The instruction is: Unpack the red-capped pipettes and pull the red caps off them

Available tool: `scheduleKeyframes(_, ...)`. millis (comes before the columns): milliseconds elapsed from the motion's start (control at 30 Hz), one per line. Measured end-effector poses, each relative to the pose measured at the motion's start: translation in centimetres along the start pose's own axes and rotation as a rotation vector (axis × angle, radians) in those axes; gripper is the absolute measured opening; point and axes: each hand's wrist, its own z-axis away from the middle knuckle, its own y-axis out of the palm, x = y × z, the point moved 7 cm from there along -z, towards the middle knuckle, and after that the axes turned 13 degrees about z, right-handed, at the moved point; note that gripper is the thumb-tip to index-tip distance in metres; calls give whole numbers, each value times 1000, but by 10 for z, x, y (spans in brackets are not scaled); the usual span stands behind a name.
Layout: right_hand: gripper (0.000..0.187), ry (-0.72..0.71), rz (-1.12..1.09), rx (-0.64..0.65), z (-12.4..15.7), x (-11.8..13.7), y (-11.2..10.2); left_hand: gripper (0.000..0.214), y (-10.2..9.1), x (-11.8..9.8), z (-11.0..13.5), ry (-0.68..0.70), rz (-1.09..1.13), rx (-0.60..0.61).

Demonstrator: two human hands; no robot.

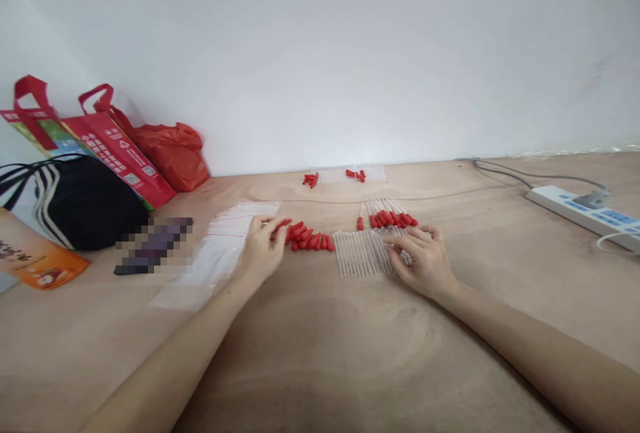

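Observation:
My left hand [263, 246] rests on the wooden table [320, 339] with its fingers curled round a red rubber bulb at the left end of a row of droppers [311, 241]. That row has red bulbs and clear glass tubes [361, 253] lying side by side. My right hand [423, 258] lies on the right end of those tubes, fingers bent and pressed down on them. Behind it lies a second row of droppers [393, 218] with red bulbs.
A stack of clear zip bags [220, 246] lies left of my left hand. Further left are a blurred dark object [153, 245], a black bag [85, 203], red bags [125, 146] and an orange packet [35, 256]. Bagged droppers [350, 175] lie by the wall. A power strip [585, 209] lies right.

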Motion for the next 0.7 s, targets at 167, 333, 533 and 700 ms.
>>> scheduleKeyframes(167, 19, -27, 73, 30, -1, 0, 8, 35, -15, 48, -13, -242, -6, -15)
scheduleKeyframes(333, 25, -95, 147, 127, 1, 6, 19, 21, -1, 43, -15, -159, -149, 87)
scheduleKeyframes(533, 31, -152, 208, 215, 3, 11, 25, 24, -1, 39, -15, -10, -235, 58)
scheduleKeyframes(700, 32, -177, 212, 255, 3, 14, 27, 22, -8, 21, -10, 98, -252, -55)
